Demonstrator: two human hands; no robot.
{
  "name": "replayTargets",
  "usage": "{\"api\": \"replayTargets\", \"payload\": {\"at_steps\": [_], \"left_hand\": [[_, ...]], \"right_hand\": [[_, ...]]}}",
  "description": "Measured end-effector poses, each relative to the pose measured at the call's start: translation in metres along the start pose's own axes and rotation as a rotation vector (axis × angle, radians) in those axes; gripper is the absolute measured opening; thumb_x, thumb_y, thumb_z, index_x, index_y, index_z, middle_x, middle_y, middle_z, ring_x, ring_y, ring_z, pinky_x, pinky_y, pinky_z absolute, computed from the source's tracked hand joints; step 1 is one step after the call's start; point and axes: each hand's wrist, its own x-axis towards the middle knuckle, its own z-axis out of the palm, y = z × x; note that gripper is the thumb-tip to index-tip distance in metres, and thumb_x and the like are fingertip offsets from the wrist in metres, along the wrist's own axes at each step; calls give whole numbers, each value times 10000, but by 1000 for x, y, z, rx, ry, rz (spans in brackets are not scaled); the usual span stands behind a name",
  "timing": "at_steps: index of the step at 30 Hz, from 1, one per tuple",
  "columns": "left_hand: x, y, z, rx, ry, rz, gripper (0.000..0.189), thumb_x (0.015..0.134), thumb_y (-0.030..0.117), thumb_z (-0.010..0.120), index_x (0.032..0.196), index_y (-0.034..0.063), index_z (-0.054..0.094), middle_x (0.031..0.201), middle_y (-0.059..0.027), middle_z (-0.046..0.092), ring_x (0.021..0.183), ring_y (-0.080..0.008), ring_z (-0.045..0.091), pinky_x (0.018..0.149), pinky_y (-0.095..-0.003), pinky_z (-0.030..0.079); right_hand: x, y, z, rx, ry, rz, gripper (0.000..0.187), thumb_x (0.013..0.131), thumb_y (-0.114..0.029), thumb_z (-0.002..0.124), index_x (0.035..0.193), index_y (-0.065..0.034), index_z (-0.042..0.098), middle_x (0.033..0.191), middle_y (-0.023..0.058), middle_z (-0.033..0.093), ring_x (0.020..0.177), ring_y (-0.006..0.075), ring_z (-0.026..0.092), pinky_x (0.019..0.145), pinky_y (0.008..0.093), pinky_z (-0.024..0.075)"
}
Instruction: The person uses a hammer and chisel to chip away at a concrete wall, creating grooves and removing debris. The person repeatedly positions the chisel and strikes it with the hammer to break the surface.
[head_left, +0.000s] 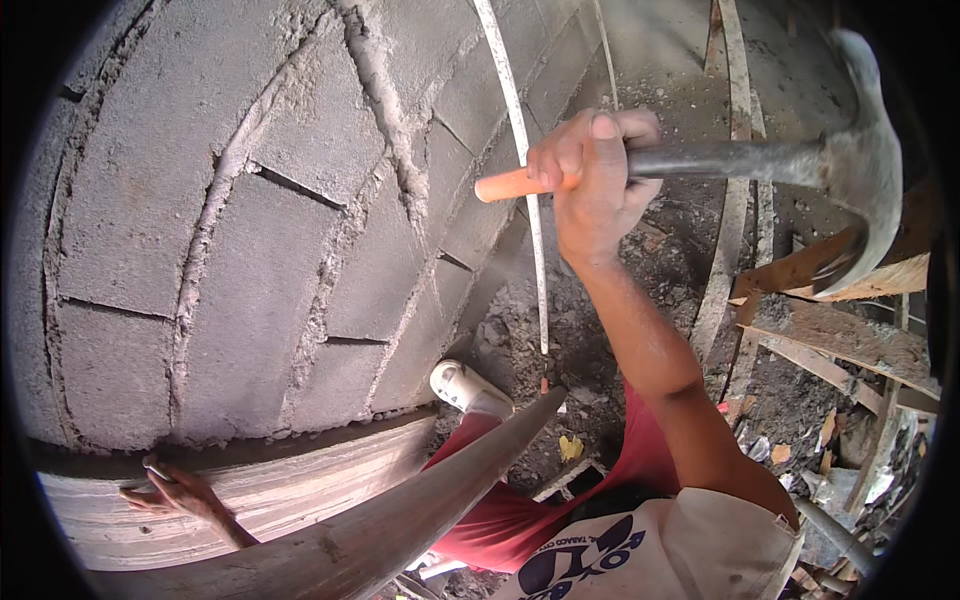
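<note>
My right hand (596, 184) is raised, its fingers wrapped around the handle of a claw hammer (862, 157). The hammer has an orange grip and a dark metal shaft; its head points right. At lower left, my left hand (184, 495) rests against a wooden board (330, 487) set along the foot of a concrete block wall (255, 300). Its thumb and forefinger are near the board's upper edge; whether something small sits between them cannot be made out. A round pole (360, 517) crosses in front of my left forearm.
A thin whitish rod (517, 112) stands between the wall and my right hand. Timber pieces (840, 337) form a frame at right, beside long upright strips (724, 247). Rubble and scraps (757, 450) cover the ground. My shoe (469, 386) is close to the wall.
</note>
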Motion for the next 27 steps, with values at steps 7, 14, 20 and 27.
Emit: {"api": "replayTargets", "payload": {"at_steps": [7, 14, 20, 27], "left_hand": [[-2, 1, -11, -10, 0, -53, 344, 1065, 405, 455, 1193, 217, 714, 1646, -216, 164, 1507, -460, 148, 1167, -666, 184], [1, 11, -9, -10, -30, -27, 341, 1061, 403, 465, 1189, 204, 712, 1638, -225, 177, 1496, -469, 169, 1157, -664, 207], [-6, -8, 3, 52, -15, -9, 353, 1045, 393, 499, 1179, 149, 716, 1631, -230, 195, 1492, -457, 197, 1160, -636, 231], [-17, -27, 8, 109, -30, 139, 377, 1050, 408, 480, 1164, 152, 732, 1642, -222, 188, 1516, -422, 174, 1182, -625, 203]], "right_hand": [[-135, 78, -65, -539, -514, 1247, 138, 891, -139, 595, 832, -33, 529, 597, 25, 510, 422, 124, 487, 370, 324, 398], [14, -16, -12, -83, -132, 169, 130, 949, -91, 589, 852, -61, 507, 609, 15, 505, 471, 89, 482, 421, 285, 407], [-122, 74, -22, -675, -446, 1430, 187, 884, -168, 611, 780, -28, 543, 577, 47, 516, 413, 167, 499, 396, 351, 427], [-58, 2, -53, -358, -356, 624, 215, 938, -169, 628, 786, -51, 531, 582, 7, 519, 432, 99, 491, 384, 311, 402]]}}
